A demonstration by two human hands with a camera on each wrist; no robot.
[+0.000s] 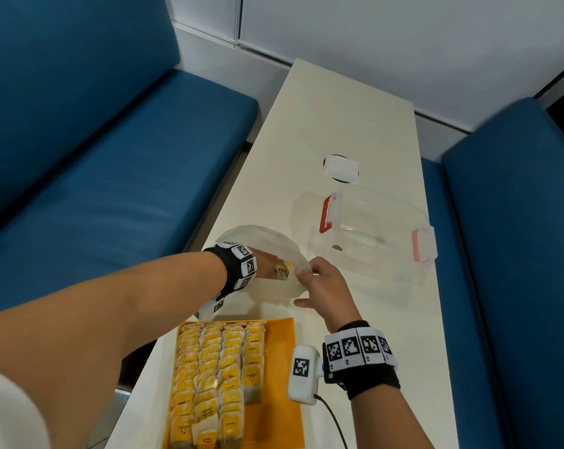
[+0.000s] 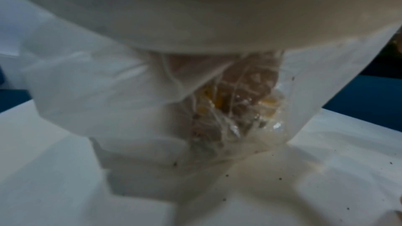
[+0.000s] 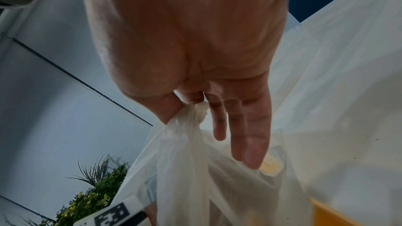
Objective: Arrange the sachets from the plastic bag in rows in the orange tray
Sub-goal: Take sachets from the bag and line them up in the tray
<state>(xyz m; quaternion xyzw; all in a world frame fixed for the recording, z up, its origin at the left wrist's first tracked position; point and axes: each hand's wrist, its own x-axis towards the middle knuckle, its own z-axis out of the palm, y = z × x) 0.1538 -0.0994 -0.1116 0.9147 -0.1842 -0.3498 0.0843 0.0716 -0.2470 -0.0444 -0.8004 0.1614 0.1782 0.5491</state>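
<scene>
Sachets (image 2: 237, 95) left at the plastic bag's (image 1: 267, 241) bottom, just beyond the orange tray (image 1: 284, 351): light, soft, string-tangled; best pinched singly by the paper body. Left hand (image 1: 267, 260) inside the bag, fingers hidden. Right hand (image 1: 326, 286) pinching the rim.
</scene>
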